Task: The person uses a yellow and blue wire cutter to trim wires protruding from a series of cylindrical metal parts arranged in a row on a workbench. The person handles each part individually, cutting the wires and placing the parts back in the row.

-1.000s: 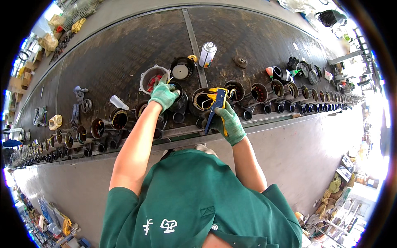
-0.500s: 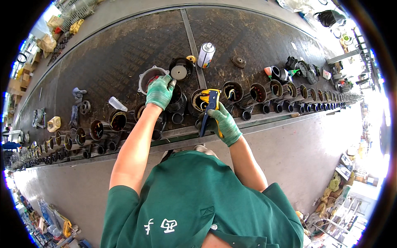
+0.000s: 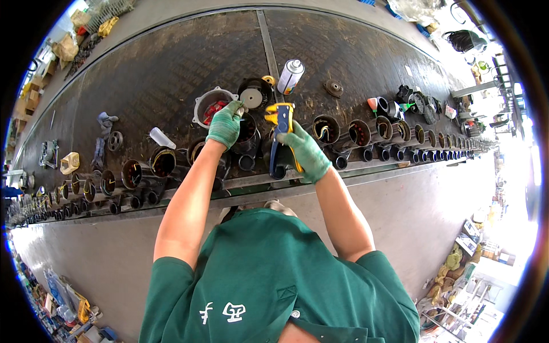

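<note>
Green work gloves cover both hands. My left hand (image 3: 225,127) is closed in a pinch beside the right rim of a grey metal housing (image 3: 199,114); whatever sits between its fingertips is too small to make out. Small red pieces (image 3: 214,108) lie inside that housing. My right hand (image 3: 309,155) is wrapped round a yellow and blue wire stripper (image 3: 281,127), its jaws pointing away from me. Below the stripper, partly hidden by it, is one of the dark cylindrical motor housings. Another motor housing (image 3: 249,137), with windings inside, stands just right of my left hand.
A long row of motor housings with wires (image 3: 326,130) lines the near edge of the dark workbench (image 3: 171,63). Behind the stripper stand a spray can (image 3: 291,77) and a black round part (image 3: 255,94). A clear plastic bottle (image 3: 162,138) lies left.
My left hand has come out of the grey housing toward its right rim, fingers now pinched. My right hand has raised the wire stripper slightly away from me and to the left.
</note>
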### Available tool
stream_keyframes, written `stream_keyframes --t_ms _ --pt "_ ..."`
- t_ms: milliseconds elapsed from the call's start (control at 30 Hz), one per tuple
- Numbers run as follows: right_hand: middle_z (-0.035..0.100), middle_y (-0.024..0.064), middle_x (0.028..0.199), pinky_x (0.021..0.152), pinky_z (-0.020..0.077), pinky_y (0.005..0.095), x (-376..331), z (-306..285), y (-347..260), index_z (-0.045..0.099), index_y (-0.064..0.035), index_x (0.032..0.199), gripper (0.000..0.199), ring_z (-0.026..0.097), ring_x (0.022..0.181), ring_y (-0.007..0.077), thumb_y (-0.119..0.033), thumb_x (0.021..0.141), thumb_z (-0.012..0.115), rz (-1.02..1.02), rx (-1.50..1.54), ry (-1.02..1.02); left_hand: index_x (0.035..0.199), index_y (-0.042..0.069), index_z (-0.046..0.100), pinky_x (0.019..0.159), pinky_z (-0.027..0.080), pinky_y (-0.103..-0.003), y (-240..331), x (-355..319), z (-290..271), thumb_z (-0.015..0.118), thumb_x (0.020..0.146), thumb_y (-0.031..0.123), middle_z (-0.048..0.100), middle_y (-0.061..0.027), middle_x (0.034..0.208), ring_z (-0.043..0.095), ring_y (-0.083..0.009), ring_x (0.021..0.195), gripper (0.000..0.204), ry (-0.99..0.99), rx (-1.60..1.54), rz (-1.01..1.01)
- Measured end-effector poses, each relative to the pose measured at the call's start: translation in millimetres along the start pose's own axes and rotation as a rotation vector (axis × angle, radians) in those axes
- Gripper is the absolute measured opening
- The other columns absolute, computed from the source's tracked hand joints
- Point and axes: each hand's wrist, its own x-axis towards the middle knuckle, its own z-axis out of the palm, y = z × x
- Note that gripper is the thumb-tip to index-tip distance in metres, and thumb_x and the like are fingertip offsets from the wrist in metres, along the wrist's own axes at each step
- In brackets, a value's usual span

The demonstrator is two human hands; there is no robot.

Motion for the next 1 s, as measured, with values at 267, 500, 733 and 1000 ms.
stream_keyframes --t_ms 267,500,733,1000 --pt "0.065 0.0025 0.113 0.08 0.0596 0.0341 55 -3 -15 0.059 -0.0093 0.139 0.043 0.066 0.098 0.0152 -0.014 0.098 0.068 0.242 0.056 -0.094 0.125 0.002 0.068 0.094 0.054 -0.041 31 -11 -8 0.059 0.103 0.003 0.075 -0.0169 0.114 0.071 -0.0345 0.108 0.024 -0.052 0.327 0.084" --pt "0.065 0.0024 0.104 0.075 0.0632 0.0366 61 -5 -18 0.055 -0.0108 0.144 0.047 0.069 0.085 0.017 -0.012 0.099 0.067 0.26 0.007 -0.161 0.123 0.002 0.069 0.091 0.055 -0.049 46 -14 -11 0.061 0.099 0.005 0.073 -0.0206 0.114 0.069 -0.0423 0.107 0.026 -0.044 0.475 0.136" --pt "0.065 0.0023 0.1 0.071 0.0624 0.0349 60 6 -21 0.056 -0.0107 0.139 0.041 0.067 0.078 0.0147 -0.015 0.1 0.066 0.239 -0.083 -0.08 0.119 0.001 0.07 0.087 0.055 -0.049 39 -12 -10 0.061 0.098 0.004 0.073 -0.0215 0.108 0.068 -0.0443 0.102 0.024 -0.047 0.509 0.188" --pt "0.066 0.0089 0.095 0.074 0.0634 0.0427 59 -6 -8 0.055 -0.0097 0.136 0.036 0.071 0.083 0.0251 -0.015 0.101 0.06 0.167 0.278 -0.011 0.116 0.001 0.069 0.085 0.055 -0.046 36 -11 -10 0.06 0.099 0.001 0.074 -0.0222 0.107 0.07 -0.0429 0.102 0.02 -0.02 0.385 0.152"
